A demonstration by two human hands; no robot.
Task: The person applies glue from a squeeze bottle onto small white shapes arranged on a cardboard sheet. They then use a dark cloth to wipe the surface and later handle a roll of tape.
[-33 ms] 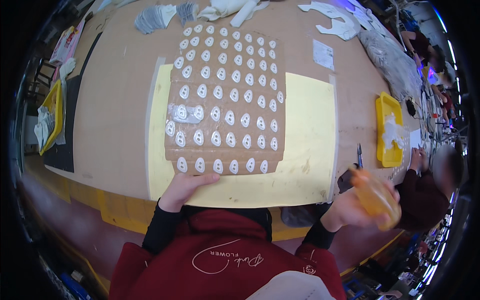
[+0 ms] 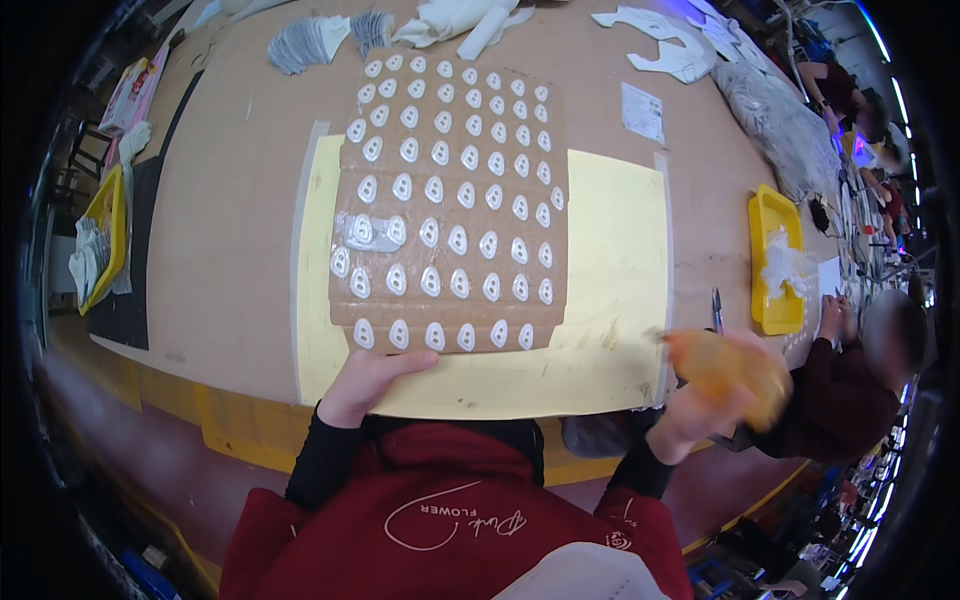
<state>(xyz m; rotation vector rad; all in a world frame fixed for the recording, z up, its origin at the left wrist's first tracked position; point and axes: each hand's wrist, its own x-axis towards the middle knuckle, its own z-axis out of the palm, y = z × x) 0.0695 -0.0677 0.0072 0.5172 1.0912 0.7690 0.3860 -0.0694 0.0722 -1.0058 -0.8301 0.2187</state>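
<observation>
A brown cardboard sheet [image 2: 500,215] lies over yellow paper, carrying rows of small white rounded-triangle pieces [image 2: 465,195], each with dark holes. At its near left edge my left hand [image 2: 375,380] grips the cardboard, thumb on top and the other fingers hidden beneath. Off to the right, past the table's near edge, my right hand [image 2: 700,405] is closed around an amber, soft-looking squeeze bottle [image 2: 735,375], its narrow tip pointing left. Motion blurs the bottle and part of that hand. A clear film-like patch surrounds two of the white pieces on the left side.
The yellow paper [image 2: 620,260] is taped to the table. A yellow tray [image 2: 765,250] with white material and a pen [image 2: 717,310] are at right. Grey-white stacked pieces [image 2: 305,42] and a plastic bag [image 2: 770,120] lie farther back. Another person [image 2: 850,390] works at far right.
My right hand has swung the amber bottle slightly left, turning its tip further to the left. My left hand stays on the cardboard, which sits almost the same.
</observation>
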